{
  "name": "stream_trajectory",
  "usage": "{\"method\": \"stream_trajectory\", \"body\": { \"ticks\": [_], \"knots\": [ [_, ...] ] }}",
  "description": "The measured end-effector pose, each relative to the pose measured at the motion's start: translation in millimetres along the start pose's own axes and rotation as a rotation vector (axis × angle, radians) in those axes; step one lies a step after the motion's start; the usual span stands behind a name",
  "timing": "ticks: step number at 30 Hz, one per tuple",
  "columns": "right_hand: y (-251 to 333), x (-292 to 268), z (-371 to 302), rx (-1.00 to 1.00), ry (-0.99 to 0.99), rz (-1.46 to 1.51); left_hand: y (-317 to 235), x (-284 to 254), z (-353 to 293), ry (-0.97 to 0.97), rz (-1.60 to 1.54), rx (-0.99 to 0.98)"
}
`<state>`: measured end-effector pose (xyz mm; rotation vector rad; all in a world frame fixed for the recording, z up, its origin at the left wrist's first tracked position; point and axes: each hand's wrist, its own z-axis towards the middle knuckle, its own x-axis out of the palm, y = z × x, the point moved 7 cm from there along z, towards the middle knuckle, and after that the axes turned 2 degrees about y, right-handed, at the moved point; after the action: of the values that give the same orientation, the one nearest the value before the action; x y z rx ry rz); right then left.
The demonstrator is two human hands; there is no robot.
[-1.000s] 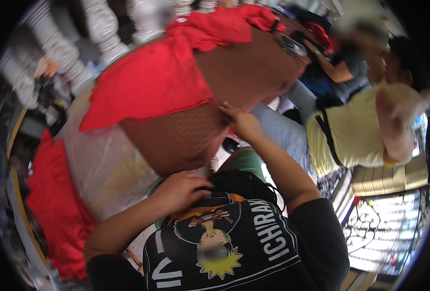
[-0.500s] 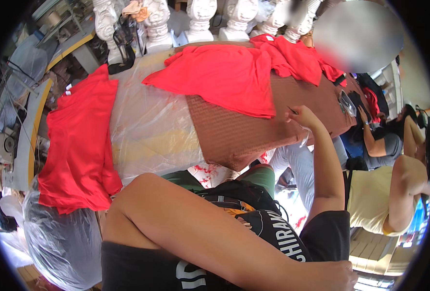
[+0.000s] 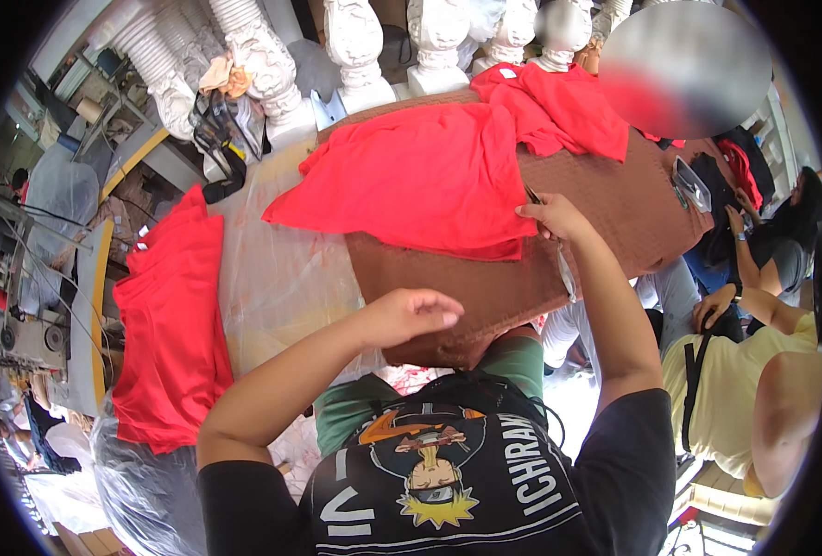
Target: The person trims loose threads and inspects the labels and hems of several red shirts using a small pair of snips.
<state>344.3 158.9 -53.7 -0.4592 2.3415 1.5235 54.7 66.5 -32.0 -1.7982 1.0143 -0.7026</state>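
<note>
Now the left hand [image 3: 413, 313], swung back leftward, hovers loosely open and seemingly empty near the red garment [image 3: 411, 176] on the brown cover [image 3: 508, 295], bringing both hands close to it, the right hand [image 3: 557, 221] gripping a small dark tool [image 3: 531, 194] at its edge.

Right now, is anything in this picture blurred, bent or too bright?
Head view: a round patch at upper right is blurred, yet the right hand and red cloth beside it look fairly sharp; head view: the corners go black and the left posts lean, likely lens distortion; head view: floor beside the shorts looks washed out.
</note>
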Motion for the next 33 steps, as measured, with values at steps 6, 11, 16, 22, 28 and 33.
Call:
{"method": "stream_trajectory", "body": {
  "ticks": [6, 11, 16, 22, 28, 33],
  "knots": [
    [15.0, -21.1, -14.3, -0.079, -0.033, 0.248, 45.3, -61.9, 55.4, -0.479, -0.760, 0.033],
    [-34.8, 12.3, -13.1, 0.080, 0.051, 0.192, 45.3, -55.3, 66.7, -0.536, -0.848, 0.075],
    [-17.4, 45.7, -8.8, 0.100, 0.080, 0.113, 51.8, -55.9, 70.6, -0.526, -0.882, 0.076],
    [64.5, 35.5, -29.0, -0.095, 0.069, 0.450, 30.8, -45.0, 75.1, -0.376, -1.016, 0.019],
    [211.2, -62.0, -127.9, -0.671, -0.130, 0.658, -62.4, -151.7, -11.1, -0.809, -1.376, 0.737],
    [278.1, -74.6, -203.1, -1.070, -0.052, 0.791, -110.6, -207.5, -124.6, -0.723, -0.964, 0.939]
  ]
}}
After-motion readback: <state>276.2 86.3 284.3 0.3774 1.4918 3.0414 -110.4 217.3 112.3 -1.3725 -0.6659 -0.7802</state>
